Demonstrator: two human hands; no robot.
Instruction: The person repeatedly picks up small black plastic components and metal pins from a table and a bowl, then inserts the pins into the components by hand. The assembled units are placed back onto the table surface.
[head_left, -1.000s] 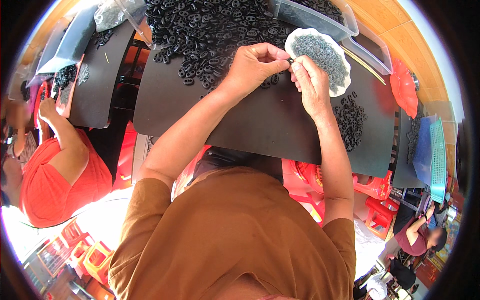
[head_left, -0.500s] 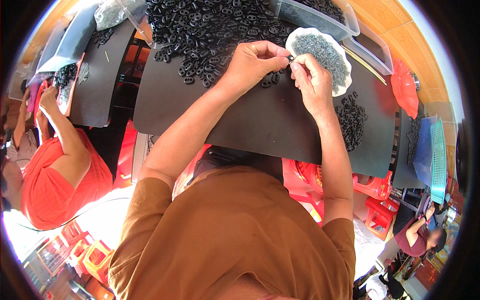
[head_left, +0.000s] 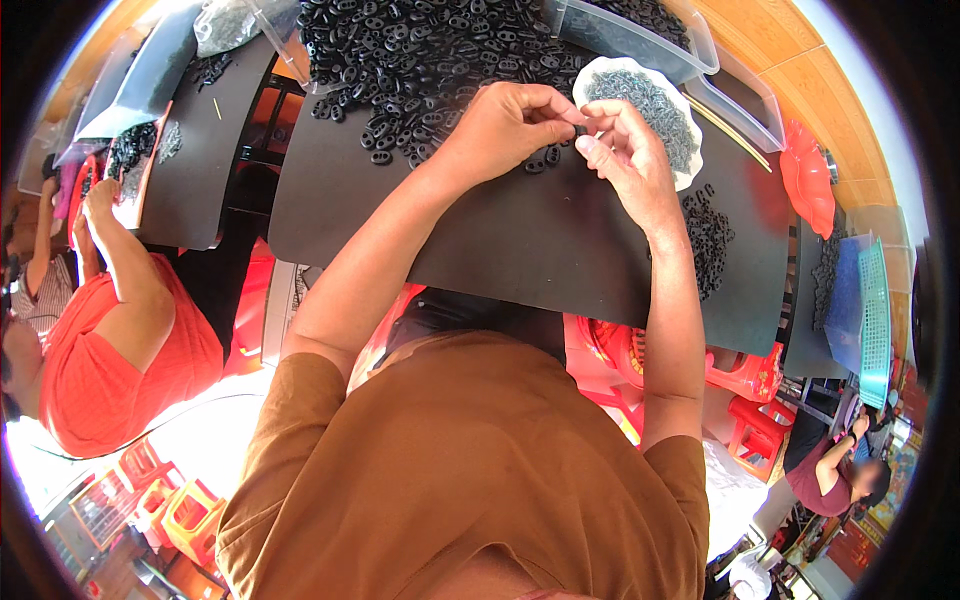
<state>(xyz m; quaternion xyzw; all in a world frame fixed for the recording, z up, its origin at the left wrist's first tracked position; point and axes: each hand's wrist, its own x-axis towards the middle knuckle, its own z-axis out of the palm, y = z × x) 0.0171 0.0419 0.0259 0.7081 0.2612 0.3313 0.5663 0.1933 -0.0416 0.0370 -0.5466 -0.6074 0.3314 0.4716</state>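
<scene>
Currently a tiny dark part (head_left: 580, 124) is pinched between the fingertips of both hands, upper centre of the frame, just above the black mat (head_left: 520, 250). Its exact shape cannot be told; it is mostly hidden by the fingers. The left hand (head_left: 505, 125) is curled with thumb and forefinger closed on the part; the right hand (head_left: 625, 155) meets it from the right, fingertips pressed to the same piece.

Just behind the hands, the white dish (head_left: 680, 165) of small grey pieces is seen, its near rim touching or almost touching the right hand. The heap of black oval links (head_left: 430, 60) is spread across the top of the mat, reaching right up to the left knuckles. A smaller batch of black links (head_left: 710, 240) lies to the right, beside the right wrist. Clear plastic bins (head_left: 640, 35) are set at the upper right edge.

Risks, as judged:
- Part is small and held only at the tips; a slip would drop it into the loose heap, where it would be lost among lookalikes.
- Dish sits close to the right hand; a nudge could tip grey pieces onto the mat and mix the stock.
- Batch at the right lies near the mat's edge; a sweep of the forearm could push links off.

A second person in a red shirt (head_left: 110, 360) is at work at the left of the frame, well apart.
</scene>
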